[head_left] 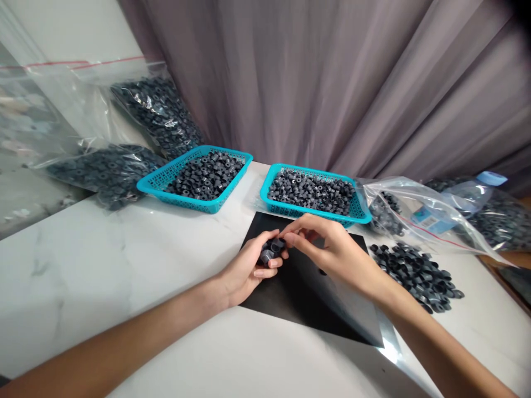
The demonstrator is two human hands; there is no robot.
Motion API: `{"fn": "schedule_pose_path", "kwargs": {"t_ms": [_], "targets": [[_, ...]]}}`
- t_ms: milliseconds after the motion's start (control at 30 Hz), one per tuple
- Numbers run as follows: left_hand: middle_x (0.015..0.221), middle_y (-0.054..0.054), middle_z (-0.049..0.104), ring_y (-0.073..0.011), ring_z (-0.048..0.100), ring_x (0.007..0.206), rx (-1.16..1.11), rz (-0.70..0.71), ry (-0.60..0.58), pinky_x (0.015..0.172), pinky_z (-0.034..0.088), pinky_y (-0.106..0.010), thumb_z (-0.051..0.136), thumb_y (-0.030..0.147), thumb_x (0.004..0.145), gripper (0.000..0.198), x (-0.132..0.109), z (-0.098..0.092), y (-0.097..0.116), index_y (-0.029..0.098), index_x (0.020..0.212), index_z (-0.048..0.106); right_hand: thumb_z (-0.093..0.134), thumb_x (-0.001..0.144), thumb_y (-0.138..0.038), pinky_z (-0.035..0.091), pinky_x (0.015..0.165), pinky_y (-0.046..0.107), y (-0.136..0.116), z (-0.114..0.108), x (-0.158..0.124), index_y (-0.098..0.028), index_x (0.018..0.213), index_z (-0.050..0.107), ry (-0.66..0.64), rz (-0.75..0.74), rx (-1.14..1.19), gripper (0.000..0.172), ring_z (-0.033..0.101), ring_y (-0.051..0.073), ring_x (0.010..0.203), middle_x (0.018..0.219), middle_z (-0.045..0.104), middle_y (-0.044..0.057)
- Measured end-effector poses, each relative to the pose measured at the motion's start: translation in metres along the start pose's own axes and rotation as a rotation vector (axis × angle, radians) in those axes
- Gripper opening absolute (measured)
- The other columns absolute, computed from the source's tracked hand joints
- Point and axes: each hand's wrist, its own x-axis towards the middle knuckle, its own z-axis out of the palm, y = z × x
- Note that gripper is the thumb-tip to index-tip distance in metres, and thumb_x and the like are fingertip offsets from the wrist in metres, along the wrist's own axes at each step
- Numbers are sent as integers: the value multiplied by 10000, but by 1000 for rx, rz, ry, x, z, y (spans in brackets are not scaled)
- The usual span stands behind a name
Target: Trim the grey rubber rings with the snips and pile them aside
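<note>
dark grey plastic, in short rings: a handful of small dark grey plastic rings (271, 251) sits in the left hand (244, 271), over the matte black sheet (298, 298) at the centre of the white marble-patterned table (103, 260). the left hand lies palm up and half closed, fingers curled round the handful. the right hand (332, 251), at 3 o'clock of it, is palm down with the wrist raised, thumb and forefinger nearly closed and their tips touching the handful. whether they grip a ring cannot be told. step in hand, as judged: working single rings at the cupped handful. the next move calls for a fine two-finger pinch, with the left hand kept cupped lest rings spill. a turquoise plastic mesh basket (157, 185) stands at 11 o'clock, a second turquoise basket (267, 190) at 12 o'clock. a loose heap of the same rings (418, 271) lies at 3 o'clock.
</note>
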Motion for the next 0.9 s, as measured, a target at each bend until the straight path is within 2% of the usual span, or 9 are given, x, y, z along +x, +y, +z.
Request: {"fn": "schedule_pose_path", "kwargs": {"t_ms": [133, 300, 500, 633, 733, 833, 900], "targets": [[682, 19, 521, -3, 371, 410, -3, -9, -10, 292, 201, -67, 516, 229, 956, 188, 0, 0, 0, 136, 801, 565, 583, 978, -227, 459, 670, 259, 2, -4, 2, -187, 974, 713, 7, 36, 31, 136, 619, 139, 736, 854, 709, 11], [677, 28, 502, 7, 334, 402, 18, -30, -14, 290, 169, -71, 546, 298, 959, 249, 0, -1, 2, 130, 778, 567, 596, 970, -232, 439, 669, 251, 5, -1, 4, -187, 930, 705, 83, 21, -47, 124, 592, 130, 719, 815, 673, -1], [648, 41, 499, 9, 315, 399, 158, 20, 60, 308, 159, -64, 615, 335, 935, 213, 1, -4, 3, 138, 855, 603, 668, 931, -211, 429, 672, 224, 9, 11, 6, -205, 912, 659, 88, -30, -174, 22, 584, 117, 756, 865, 630, -18], [611, 59, 467, 9, 306, 409, 182, 48, 71, 331, 154, -57, 675, 350, 907, 251, 6, -9, 5, 145, 807, 572, 664, 939, -246, 429, 656, 223, 8, 21, 6, -205, 891, 591, 163, -38, -305, 96, 607, 123, 770, 899, 625, -18], [565, 74, 424, 2, 294, 409, 168, 54, 73, 340, 169, -70, 714, 388, 877, 335, 8, -9, 9, 153, 733, 524, 519, 1022, -285, 434, 628, 241, 1, 25, 8, -206, 916, 562, 220, -34, -409, 139, 627, 140, 755, 916, 635, 0], [525, 98, 345, -7, 225, 399, 177, 27, 42, 337, 172, -106, 715, 472, 857, 449, 4, -5, 13, 175, 656, 444, 304, 1086, -267, 446, 613, 254, -8, 25, 8, -205, 995, 536, 334, -63, -478, 257, 632, 151, 745, 938, 623, 22], [519, 112, 298, -12, 183, 397, 244, 8, 2, 347, 186, -127, 676, 526, 870, 496, -1, -3, 13, 193, 637, 391, 245, 1091, -263, 460, 625, 258, -11, 24, 1, -201, 1046, 523, 414, -98, -479, 288, 633, 154, 756, 956, 614, 32]]}}
